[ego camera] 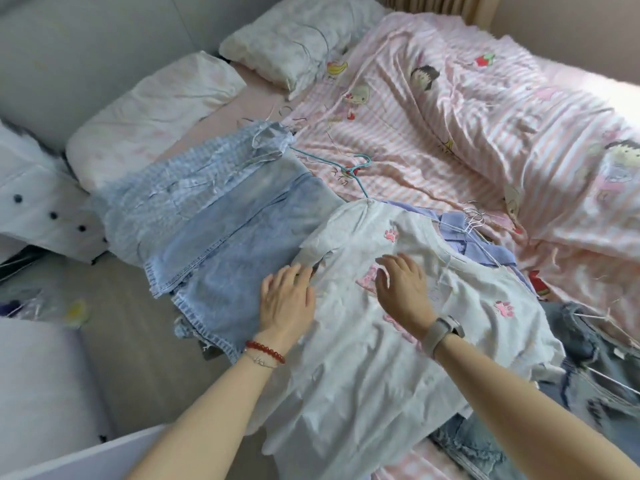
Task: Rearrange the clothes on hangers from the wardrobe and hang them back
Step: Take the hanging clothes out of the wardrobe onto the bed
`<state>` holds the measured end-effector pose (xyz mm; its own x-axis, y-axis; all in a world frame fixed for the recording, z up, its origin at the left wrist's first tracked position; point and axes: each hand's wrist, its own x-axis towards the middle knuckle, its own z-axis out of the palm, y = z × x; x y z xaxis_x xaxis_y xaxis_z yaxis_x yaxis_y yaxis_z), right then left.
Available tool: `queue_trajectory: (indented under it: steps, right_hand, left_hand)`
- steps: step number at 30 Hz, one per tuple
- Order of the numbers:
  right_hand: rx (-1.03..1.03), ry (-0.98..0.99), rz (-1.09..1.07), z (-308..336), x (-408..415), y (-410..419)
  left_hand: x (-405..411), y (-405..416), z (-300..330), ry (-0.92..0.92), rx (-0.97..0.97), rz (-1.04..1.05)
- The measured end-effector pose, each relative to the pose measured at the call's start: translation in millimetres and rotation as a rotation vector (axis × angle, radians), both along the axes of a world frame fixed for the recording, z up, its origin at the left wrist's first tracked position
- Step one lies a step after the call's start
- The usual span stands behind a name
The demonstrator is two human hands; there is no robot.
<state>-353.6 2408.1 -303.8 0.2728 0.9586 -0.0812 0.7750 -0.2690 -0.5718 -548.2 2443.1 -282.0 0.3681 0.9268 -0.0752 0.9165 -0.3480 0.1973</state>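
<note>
Both hands lie flat, fingers straight and spread, holding nothing. The left hand (287,299) presses at the left sleeve edge of the white top (398,327), half over the neighbouring jeans (235,237). The right hand (403,289) rests on the top's chest, near its pink print. Both forearms reach in from below, wrists level, palms down; the left wrist wears a red bracelet (265,351), the right a watch (440,332).

The top lies spread on the bed over a pile of other clothes, its neck toward a teal hanger (353,168) on the striped quilt (485,133). Whether that hanger sits inside the neck I cannot tell. Wire hangers (472,220) poke out beside a purple garment (485,247) just past the top's shoulder.

The risk, as I judge it: smoothing or lifting the top could drag the clothes beneath, or snag its thin fabric on those wire hooks. The hem hangs off the bed edge, so the top may slide floorward once the hands lift.
</note>
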Motion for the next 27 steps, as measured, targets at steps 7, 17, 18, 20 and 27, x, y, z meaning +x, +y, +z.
queue_trajectory:
  steps: [7,17,18,20,27]
  right_hand:
    - [0.132,-0.041,0.436,72,-182,-54]
    - [0.097,0.021,1.179,130,-492,-190]
    - [0.105,0.057,1.242,133,-519,-207]
    - [0.129,0.113,1.353,137,-568,-237]
    - [0.133,0.265,1.710,163,-713,-333]
  left_hand:
    - [-182,-99,54,-0.058,0.180,0.350]
    - [-472,-352,111,0.064,0.395,1.063]
    - [-491,-380,116,0.081,0.416,1.123]
    - [-522,-433,126,0.109,0.453,1.250]
    - [-583,-579,178,0.306,0.626,1.590]
